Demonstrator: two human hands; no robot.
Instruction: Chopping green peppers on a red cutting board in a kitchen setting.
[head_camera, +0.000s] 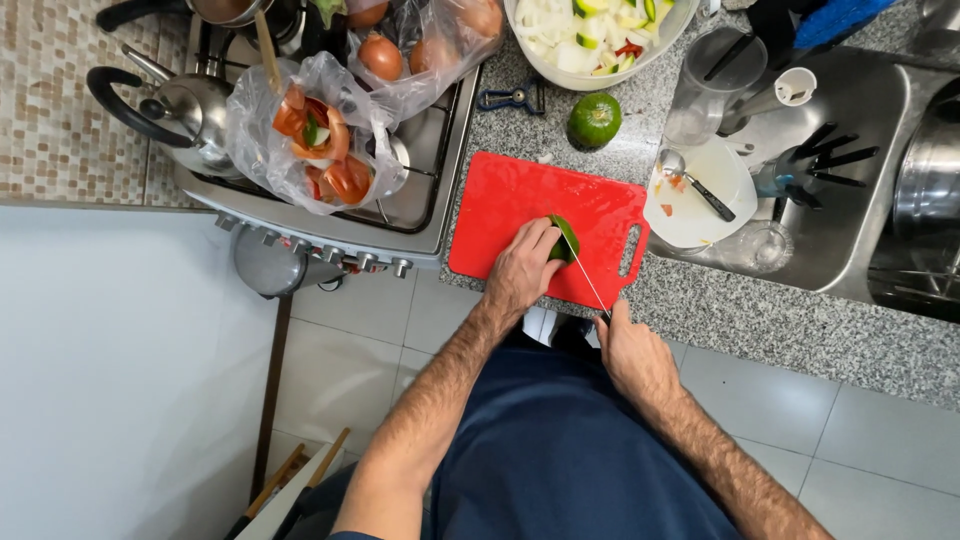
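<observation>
Two bare hands over the flat red plastic cutting board (500, 215)! The left hand (520, 270) has its grip pressed down on a green lime piece (566, 238), fingers curled over it so only one rounded edge shows at the board's near right part. The right hand (630, 350) has its grip wrapped tight around the handle of a thin steel-bladed knife (588, 280); the handle is swallowed by the fist, and the blade slants up to the lime, right beside the left fingertips. How far the cut goes is hidden under the hand. Beyond the board on the speckled grey granite table (760, 320) sits a whole round green lime (594, 120). Farther back, a pale bowl of chopped vegetables (590, 40) is cut off by the top edge. Left, on the steel stove (420, 180), a clear plastic bag of cut tomatoes (315, 140). Right, a white plate (700, 195) with a dark-handled utensil rests at the sink's edge.
</observation>
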